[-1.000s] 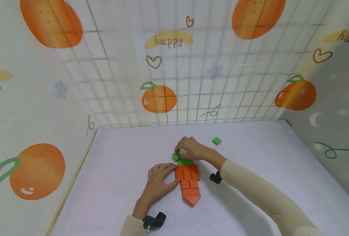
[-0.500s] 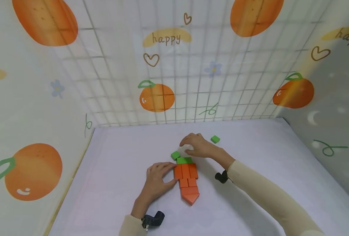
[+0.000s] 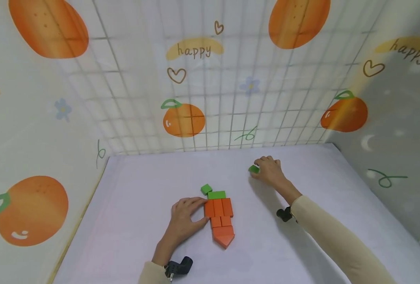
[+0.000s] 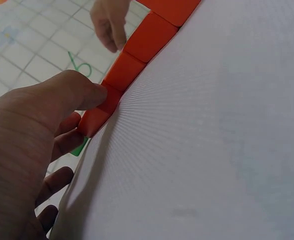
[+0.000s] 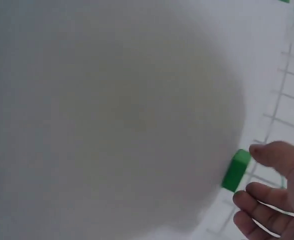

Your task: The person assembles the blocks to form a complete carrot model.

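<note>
In the head view, my left hand (image 3: 185,217) has its thumb and index finger at the two ends of the leftmost orange block (image 3: 209,208), holding it in place. That block belongs to a flat figure of orange blocks with a pointed orange-red block (image 3: 224,240) at the near end and a green block (image 3: 216,195) at the far end. A small green block (image 3: 206,189) lies tilted at the figure's far left corner. Farther right, my right hand (image 3: 271,171) reaches around another small green block (image 3: 254,169), thumb and fingers apart on either side of it (image 5: 235,172).
A white cloth (image 3: 142,177) covers the table. Behind it hangs a curtain (image 3: 139,98) printed with oranges, with a grid showing through. Black cameras sit on the left wrist (image 3: 179,267) and right wrist (image 3: 284,213).
My right hand has left the small green block at the figure's far left corner and moved right to the other small green block. My left hand stays at the orange blocks.
</note>
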`<state>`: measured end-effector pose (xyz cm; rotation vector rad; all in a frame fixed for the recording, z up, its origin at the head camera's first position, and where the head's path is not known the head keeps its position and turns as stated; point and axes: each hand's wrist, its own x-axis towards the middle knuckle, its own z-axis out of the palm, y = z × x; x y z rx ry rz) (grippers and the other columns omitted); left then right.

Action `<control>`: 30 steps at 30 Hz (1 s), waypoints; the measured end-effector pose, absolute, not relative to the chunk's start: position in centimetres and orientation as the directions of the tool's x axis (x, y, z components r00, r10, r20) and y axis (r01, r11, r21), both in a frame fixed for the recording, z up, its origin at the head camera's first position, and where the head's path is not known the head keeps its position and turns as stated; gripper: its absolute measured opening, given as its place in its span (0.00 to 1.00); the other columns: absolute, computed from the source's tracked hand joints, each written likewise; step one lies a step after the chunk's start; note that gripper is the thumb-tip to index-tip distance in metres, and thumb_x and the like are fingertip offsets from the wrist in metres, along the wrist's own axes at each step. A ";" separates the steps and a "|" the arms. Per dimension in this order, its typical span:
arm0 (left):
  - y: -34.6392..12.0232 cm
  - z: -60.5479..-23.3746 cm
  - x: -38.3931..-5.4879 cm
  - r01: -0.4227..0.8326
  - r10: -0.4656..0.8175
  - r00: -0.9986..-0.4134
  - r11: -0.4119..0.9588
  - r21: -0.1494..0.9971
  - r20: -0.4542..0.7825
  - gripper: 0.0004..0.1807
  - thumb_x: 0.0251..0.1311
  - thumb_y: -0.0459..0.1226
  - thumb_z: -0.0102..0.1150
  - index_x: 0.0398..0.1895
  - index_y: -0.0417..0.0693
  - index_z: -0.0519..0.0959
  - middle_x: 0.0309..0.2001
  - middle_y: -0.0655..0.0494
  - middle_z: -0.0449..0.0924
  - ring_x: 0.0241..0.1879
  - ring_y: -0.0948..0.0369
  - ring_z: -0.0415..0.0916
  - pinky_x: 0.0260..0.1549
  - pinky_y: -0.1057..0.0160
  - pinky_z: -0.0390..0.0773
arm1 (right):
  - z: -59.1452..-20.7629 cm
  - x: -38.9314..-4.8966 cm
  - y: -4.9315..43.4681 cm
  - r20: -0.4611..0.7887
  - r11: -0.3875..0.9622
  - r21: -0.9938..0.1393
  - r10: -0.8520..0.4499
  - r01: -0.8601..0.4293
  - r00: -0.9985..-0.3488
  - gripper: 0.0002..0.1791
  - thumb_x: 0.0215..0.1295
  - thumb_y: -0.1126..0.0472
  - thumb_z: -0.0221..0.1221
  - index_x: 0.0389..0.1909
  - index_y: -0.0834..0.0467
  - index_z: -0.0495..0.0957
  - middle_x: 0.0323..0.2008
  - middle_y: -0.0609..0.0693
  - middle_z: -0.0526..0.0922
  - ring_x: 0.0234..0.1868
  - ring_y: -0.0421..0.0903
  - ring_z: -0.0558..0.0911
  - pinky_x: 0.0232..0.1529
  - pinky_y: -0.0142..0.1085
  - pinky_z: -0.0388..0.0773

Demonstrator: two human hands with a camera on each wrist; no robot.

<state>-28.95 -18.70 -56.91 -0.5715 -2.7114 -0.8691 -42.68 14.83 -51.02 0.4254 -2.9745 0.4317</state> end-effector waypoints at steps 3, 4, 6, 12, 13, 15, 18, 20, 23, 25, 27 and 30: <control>-18.9 -57.1 -28.8 0.428 0.296 -0.899 0.749 0.505 0.322 0.28 0.57 0.53 0.67 0.63 0.63 0.79 0.63 0.64 0.75 0.61 0.57 0.66 0.59 0.42 0.58 | -51.7 -42.9 15.0 0.124 0.922 -0.284 -0.238 -0.264 -0.963 0.19 0.63 0.56 0.67 0.51 0.62 0.82 0.46 0.55 0.83 0.51 0.58 0.75 0.50 0.56 0.63; -18.9 -57.2 -28.8 0.430 0.299 -0.898 0.749 0.504 0.322 0.28 0.58 0.54 0.67 0.63 0.63 0.79 0.63 0.64 0.75 0.61 0.57 0.66 0.59 0.42 0.58 | -51.9 -42.9 15.1 0.126 0.921 -0.293 -0.229 -0.257 -0.965 0.17 0.63 0.57 0.67 0.49 0.62 0.83 0.44 0.55 0.84 0.49 0.57 0.75 0.50 0.56 0.63; -19.0 -57.3 -28.8 0.428 0.301 -0.900 0.751 0.503 0.317 0.29 0.58 0.54 0.66 0.63 0.63 0.78 0.63 0.64 0.75 0.61 0.57 0.66 0.60 0.42 0.58 | -51.9 -43.0 15.0 0.131 0.920 -0.307 -0.212 -0.243 -0.968 0.16 0.63 0.56 0.67 0.47 0.61 0.83 0.41 0.54 0.84 0.47 0.56 0.75 0.49 0.55 0.62; -18.9 -57.5 -28.8 0.436 0.293 -0.894 0.748 0.500 0.340 0.28 0.57 0.54 0.68 0.63 0.64 0.79 0.62 0.64 0.75 0.61 0.57 0.66 0.59 0.42 0.59 | -51.8 -43.2 14.3 0.113 0.939 -0.281 -0.174 -0.199 -0.978 0.27 0.61 0.44 0.67 0.48 0.62 0.83 0.44 0.57 0.83 0.47 0.57 0.76 0.48 0.54 0.63; -18.9 -57.5 -28.8 0.436 0.292 -0.893 0.749 0.499 0.342 0.28 0.57 0.54 0.68 0.62 0.63 0.79 0.62 0.64 0.75 0.61 0.57 0.66 0.59 0.42 0.59 | -51.9 -43.3 14.2 0.109 0.943 -0.271 -0.171 -0.195 -0.979 0.27 0.61 0.44 0.67 0.48 0.63 0.83 0.44 0.57 0.83 0.47 0.58 0.76 0.48 0.54 0.63; -18.8 -57.5 -28.8 0.436 0.294 -0.894 0.748 0.500 0.339 0.28 0.57 0.54 0.67 0.62 0.63 0.79 0.62 0.64 0.75 0.61 0.57 0.66 0.59 0.42 0.59 | -52.0 -43.5 14.1 0.106 0.947 -0.262 -0.164 -0.186 -0.981 0.26 0.62 0.45 0.66 0.46 0.64 0.83 0.42 0.59 0.83 0.45 0.58 0.78 0.47 0.54 0.65; -18.8 -57.4 -28.7 0.438 0.296 -0.893 0.744 0.505 0.338 0.28 0.57 0.53 0.67 0.62 0.62 0.79 0.62 0.63 0.76 0.61 0.56 0.66 0.59 0.41 0.59 | -52.2 -43.6 13.9 0.117 0.944 -0.274 -0.158 -0.185 -0.980 0.22 0.62 0.50 0.66 0.46 0.65 0.83 0.41 0.59 0.85 0.42 0.58 0.80 0.45 0.53 0.67; -18.7 -57.3 -28.7 0.437 0.299 -0.894 0.742 0.507 0.333 0.28 0.57 0.53 0.67 0.63 0.62 0.79 0.62 0.62 0.76 0.61 0.56 0.66 0.59 0.41 0.59 | -52.1 -43.5 13.6 0.130 0.931 -0.309 -0.163 -0.196 -0.978 0.21 0.61 0.52 0.68 0.46 0.65 0.83 0.40 0.59 0.86 0.42 0.57 0.81 0.45 0.52 0.67; -18.7 -57.3 -28.8 0.434 0.300 -0.896 0.748 0.502 0.327 0.29 0.58 0.54 0.67 0.63 0.63 0.78 0.62 0.63 0.75 0.61 0.57 0.66 0.59 0.42 0.59 | -51.9 -42.9 13.0 0.146 0.901 -0.364 -0.198 -0.239 -0.969 0.20 0.59 0.53 0.70 0.46 0.64 0.84 0.39 0.56 0.86 0.42 0.55 0.81 0.45 0.51 0.67; -18.8 -57.2 -28.9 0.437 0.303 -0.894 0.747 0.501 0.329 0.28 0.58 0.54 0.67 0.63 0.63 0.78 0.62 0.64 0.75 0.61 0.57 0.66 0.59 0.43 0.58 | -51.6 -42.4 12.4 0.151 0.867 -0.408 -0.244 -0.285 -0.958 0.19 0.58 0.54 0.71 0.45 0.64 0.84 0.38 0.54 0.86 0.41 0.53 0.81 0.46 0.49 0.70; -18.8 -57.1 -28.9 0.441 0.305 -0.892 0.745 0.501 0.333 0.28 0.58 0.54 0.66 0.63 0.63 0.78 0.63 0.64 0.75 0.61 0.57 0.66 0.59 0.43 0.58 | -51.2 -41.7 11.7 0.150 0.827 -0.457 -0.290 -0.326 -0.945 0.18 0.58 0.56 0.71 0.45 0.64 0.84 0.37 0.53 0.85 0.39 0.50 0.80 0.45 0.46 0.74; -18.9 -57.0 -29.0 0.441 0.306 -0.893 0.742 0.505 0.330 0.28 0.58 0.53 0.66 0.63 0.62 0.78 0.63 0.63 0.75 0.61 0.56 0.65 0.60 0.42 0.57 | -50.6 -40.7 10.7 0.133 0.767 -0.532 -0.343 -0.359 -0.930 0.17 0.58 0.59 0.71 0.44 0.66 0.83 0.35 0.53 0.83 0.36 0.48 0.79 0.40 0.41 0.78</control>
